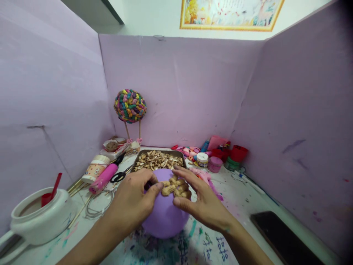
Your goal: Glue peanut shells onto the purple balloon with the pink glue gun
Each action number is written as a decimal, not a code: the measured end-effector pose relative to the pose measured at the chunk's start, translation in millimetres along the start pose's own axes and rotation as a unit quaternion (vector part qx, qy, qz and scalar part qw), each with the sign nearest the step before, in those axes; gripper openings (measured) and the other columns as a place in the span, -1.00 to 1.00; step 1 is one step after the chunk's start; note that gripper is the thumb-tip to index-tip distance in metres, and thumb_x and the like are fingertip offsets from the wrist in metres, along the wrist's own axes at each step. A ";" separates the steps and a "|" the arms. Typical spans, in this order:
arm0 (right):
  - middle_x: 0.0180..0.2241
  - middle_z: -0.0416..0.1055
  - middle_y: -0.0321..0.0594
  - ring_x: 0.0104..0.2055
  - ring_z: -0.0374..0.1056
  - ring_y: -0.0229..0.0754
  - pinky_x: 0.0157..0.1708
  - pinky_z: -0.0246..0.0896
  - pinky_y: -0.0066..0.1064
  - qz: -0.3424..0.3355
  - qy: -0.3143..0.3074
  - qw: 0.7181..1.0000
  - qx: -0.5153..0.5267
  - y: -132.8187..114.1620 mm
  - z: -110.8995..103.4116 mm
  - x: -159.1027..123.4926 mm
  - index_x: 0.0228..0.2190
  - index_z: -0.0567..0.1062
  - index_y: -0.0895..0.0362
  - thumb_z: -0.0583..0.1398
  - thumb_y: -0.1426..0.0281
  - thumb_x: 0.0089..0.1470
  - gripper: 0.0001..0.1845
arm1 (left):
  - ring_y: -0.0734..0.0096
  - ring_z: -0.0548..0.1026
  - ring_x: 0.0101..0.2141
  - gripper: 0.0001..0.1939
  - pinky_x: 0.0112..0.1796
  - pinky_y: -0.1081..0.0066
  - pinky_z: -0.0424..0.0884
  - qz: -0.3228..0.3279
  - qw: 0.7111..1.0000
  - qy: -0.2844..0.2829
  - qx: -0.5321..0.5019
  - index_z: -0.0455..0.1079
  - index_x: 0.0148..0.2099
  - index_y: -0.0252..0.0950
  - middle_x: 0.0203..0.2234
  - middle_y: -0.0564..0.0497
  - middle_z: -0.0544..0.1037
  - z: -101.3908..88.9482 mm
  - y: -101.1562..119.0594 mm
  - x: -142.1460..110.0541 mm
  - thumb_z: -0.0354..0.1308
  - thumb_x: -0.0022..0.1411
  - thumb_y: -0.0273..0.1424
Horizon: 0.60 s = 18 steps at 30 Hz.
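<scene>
A round purple balloon point(162, 217) rests on the table in front of me. On its upper right side sits a cluster of whole peanuts point(176, 187), lying close together. My left hand point(138, 195) is closed at the balloon's left side, its thumb and index finger gripping the leftmost peanut point(167, 190). From the right, my right hand point(202, 197) holds the balloon, with thumb and fingers curved around the cluster. Part of the left fingers is hidden behind the thumb. Just behind the balloon stands a tray point(184, 158) full of peanut shell pieces point(158, 160).
At left are a white pot point(46, 221) with a red scoop, paper cups point(96, 167), a pink roll point(103, 179), scissors point(118, 177) and coiled wire point(99, 204). A multicoloured ball point(130, 106) stands on sticks behind. Jars point(215, 164) and a phone point(284, 235) lie right. Purple boards surround the table.
</scene>
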State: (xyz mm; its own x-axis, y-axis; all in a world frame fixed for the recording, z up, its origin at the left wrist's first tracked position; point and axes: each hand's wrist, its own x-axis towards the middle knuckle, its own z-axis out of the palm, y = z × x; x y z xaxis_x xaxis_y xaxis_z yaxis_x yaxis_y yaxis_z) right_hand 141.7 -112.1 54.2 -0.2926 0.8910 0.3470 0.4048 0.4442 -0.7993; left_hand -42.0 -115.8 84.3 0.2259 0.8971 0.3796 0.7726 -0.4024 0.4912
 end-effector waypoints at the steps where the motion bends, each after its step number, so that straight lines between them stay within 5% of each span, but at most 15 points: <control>1: 0.14 0.10 -0.07 0.20 -0.06 -0.01 0.14 -0.18 -0.04 0.008 -0.010 1.000 0.003 1.5 -0.3 0.3 0.03 0.25 0.09 0.27 0.30 -0.16 -0.33 | 0.37 0.41 -0.44 -0.83 -0.44 0.38 0.28 -0.006 1.000 -0.001 -0.005 0.35 -0.46 -0.25 -0.51 0.06 0.47 -2.5 -1.3 1.0 -0.01 0.10 -0.33; 11: 0.02 0.27 -0.12 0.00 0.26 -0.05 -0.01 0.15 -0.17 0.056 -0.004 0.978 0.203 2.1 12.1 7.3 -0.05 0.30 0.07 0.28 0.46 -0.23 -0.37 | 0.39 0.45 -0.48 -0.83 -0.48 0.43 0.32 -0.029 0.999 0.021 -0.011 0.37 -0.41 -0.23 -0.54 0.09 0.51 -30.2 -12.2 8.3 -0.01 0.11 -0.34; 15: -0.09 0.38 -0.12 -0.11 0.35 -0.05 -0.11 0.25 -0.22 0.098 -0.030 0.960 0.262 -8.2 34.6 15.2 -0.11 0.33 0.12 0.29 0.53 -0.33 -0.37 | 0.37 0.46 -0.47 -0.87 -0.50 0.45 0.34 0.034 0.986 0.156 0.052 0.38 -0.35 -0.20 -0.49 0.09 0.52 -46.3 -16.5 -5.7 0.06 0.07 -0.30; 18: -0.13 0.41 -0.14 -0.12 0.36 -0.07 -0.11 0.24 -0.24 0.110 -0.037 0.946 0.302 -14.2 51.6 26.5 -0.12 0.33 0.14 0.31 0.49 -0.34 -0.37 | 0.40 0.46 -0.46 -0.87 -0.48 0.47 0.37 0.147 0.964 0.216 0.047 0.38 -0.31 -0.17 -0.45 0.10 0.51 -36.7 -11.5 -26.9 0.06 0.09 -0.31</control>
State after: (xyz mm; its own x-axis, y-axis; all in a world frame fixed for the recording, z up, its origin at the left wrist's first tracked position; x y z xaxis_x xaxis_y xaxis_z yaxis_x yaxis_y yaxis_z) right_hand 83.5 -99.6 49.4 -0.3268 0.9372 0.1216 -0.0991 0.0940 -0.9906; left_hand -78.7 -142.0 97.3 0.1912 0.5797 0.7921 0.7676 -0.5913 0.2474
